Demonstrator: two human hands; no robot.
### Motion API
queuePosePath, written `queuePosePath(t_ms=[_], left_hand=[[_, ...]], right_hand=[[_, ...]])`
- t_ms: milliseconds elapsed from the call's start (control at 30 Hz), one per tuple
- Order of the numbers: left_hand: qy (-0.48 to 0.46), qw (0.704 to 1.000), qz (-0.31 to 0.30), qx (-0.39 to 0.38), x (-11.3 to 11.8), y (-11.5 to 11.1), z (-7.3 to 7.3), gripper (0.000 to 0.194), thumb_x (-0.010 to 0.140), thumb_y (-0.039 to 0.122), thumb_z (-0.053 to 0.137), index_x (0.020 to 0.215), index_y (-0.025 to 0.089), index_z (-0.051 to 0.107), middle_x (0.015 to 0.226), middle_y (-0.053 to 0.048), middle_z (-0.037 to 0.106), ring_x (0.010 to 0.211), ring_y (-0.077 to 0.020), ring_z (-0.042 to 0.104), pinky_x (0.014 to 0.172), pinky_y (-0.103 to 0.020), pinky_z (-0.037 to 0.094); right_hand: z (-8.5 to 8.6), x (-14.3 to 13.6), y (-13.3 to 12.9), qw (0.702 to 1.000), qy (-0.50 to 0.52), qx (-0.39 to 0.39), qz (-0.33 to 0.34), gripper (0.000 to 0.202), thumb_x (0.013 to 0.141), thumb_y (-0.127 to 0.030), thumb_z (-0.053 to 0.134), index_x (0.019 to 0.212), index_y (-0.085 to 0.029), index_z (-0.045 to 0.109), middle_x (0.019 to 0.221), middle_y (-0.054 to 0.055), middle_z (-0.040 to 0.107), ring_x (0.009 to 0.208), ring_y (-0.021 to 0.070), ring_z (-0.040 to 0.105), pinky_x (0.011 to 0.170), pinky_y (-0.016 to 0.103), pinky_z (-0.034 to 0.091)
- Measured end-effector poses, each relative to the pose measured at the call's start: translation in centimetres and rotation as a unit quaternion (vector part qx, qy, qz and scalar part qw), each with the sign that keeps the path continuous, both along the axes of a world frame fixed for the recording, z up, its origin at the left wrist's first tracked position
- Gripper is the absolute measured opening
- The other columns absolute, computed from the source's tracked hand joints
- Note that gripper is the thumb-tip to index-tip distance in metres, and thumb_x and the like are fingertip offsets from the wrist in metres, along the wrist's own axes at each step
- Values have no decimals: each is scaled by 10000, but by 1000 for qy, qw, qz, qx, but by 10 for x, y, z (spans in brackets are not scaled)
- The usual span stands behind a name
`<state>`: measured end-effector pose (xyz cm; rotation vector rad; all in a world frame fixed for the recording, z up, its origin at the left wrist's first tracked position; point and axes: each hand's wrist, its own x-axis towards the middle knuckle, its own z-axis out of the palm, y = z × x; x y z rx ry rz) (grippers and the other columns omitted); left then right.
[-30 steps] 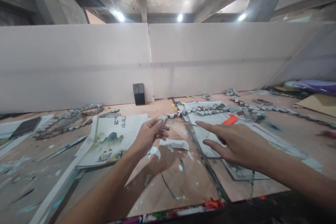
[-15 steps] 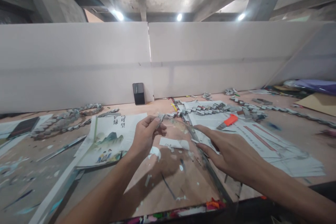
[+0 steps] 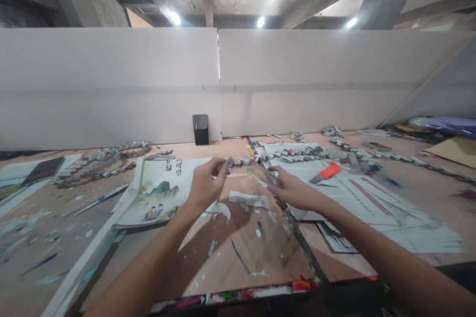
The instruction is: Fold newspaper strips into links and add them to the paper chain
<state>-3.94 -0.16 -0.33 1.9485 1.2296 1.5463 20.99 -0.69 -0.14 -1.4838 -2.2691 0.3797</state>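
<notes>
A folded-paper chain (image 3: 288, 154) lies across the papers at the centre, its near end reaching my left hand (image 3: 208, 181). The fingers of that hand are pinched on this end. To the right, my right hand (image 3: 288, 185) is closed, with thumb and fingers together near the dark seam of the table; what it holds, if anything, is too blurred to name. Between and below the hands lies a white paper strip (image 3: 250, 199). An orange-handled cutter (image 3: 325, 172) rests on the papers beyond my right hand.
An illustrated booklet (image 3: 158, 193) lies left of my left hand. A phone (image 3: 201, 130) leans on the white partition (image 3: 111, 89). Another paper chain (image 3: 100, 161) is at the left. Printed sheets (image 3: 394, 218) spread at the right, with a long chain (image 3: 420, 161) behind.
My right hand has moved a little left and its fingers have closed together. My left hand has turned slightly, still pinching the chain's end. The whole view has shifted slightly.
</notes>
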Motion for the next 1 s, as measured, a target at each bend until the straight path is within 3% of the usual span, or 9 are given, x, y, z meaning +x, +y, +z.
queuePosePath(t_ms=[67,167,233,333,467,633,867,1000], left_hand=[[88,996,-5,35,3,-3,-6,104,823,245,578,828,213,677,684,-15,655,608,-141,567,634,-239,411],[158,985,-21,67,5,-3,-12,118,807,191,570,851,221,675,655,-3,614,596,-141,532,624,-240,377],[188,979,-40,72,4,-3,-14,132,792,166,565,850,217,673,656,-7,598,601,-145,520,619,-244,368],[209,972,-85,66,8,-6,-13,141,792,166,553,832,213,680,672,-22,601,604,-152,513,623,-253,381],[186,972,-135,47,18,-11,-13,222,791,152,552,930,239,702,759,-43,657,646,-162,545,693,-272,415],[121,981,-151,-3,25,-13,-16,264,741,140,623,954,258,725,843,-54,699,738,-187,594,756,-284,434],[46,993,-105,-25,30,-13,-15,225,745,183,672,948,248,744,870,-54,717,798,-200,624,807,-270,441],[33,995,-86,-36,31,-14,-14,199,731,211,703,919,246,757,878,-46,731,800,-209,630,800,-280,445]], right_hand=[[-16,-18,9,999,28,-9,32,464,873,-313,485,1303,-142,446,1151,167,637,950,239,644,711,303,490],[-33,-34,17,998,19,-22,54,410,848,-317,524,1227,-161,523,1119,158,645,956,260,632,745,345,485],[-36,-35,16,997,32,31,62,391,819,-357,578,1167,-177,573,1147,153,625,1031,277,593,826,394,465],[-28,-31,8,977,141,135,85,352,807,-376,618,1120,-215,598,1174,117,613,1107,252,548,920,409,425],[-19,-33,-4,950,254,131,129,174,838,-300,598,984,-226,658,962,52,702,896,183,631,804,331,475],[-21,-36,-4,940,318,57,113,122,798,-271,643,884,-213,707,850,41,726,783,180,644,707,315,488],[-24,-35,8,892,435,2,126,162,736,-296,714,862,-196,730,856,55,715,824,187,648,759,338,508],[-23,-35,8,887,446,-5,121,160,731,-300,718,855,-201,735,856,53,717,823,188,656,761,343,524]])
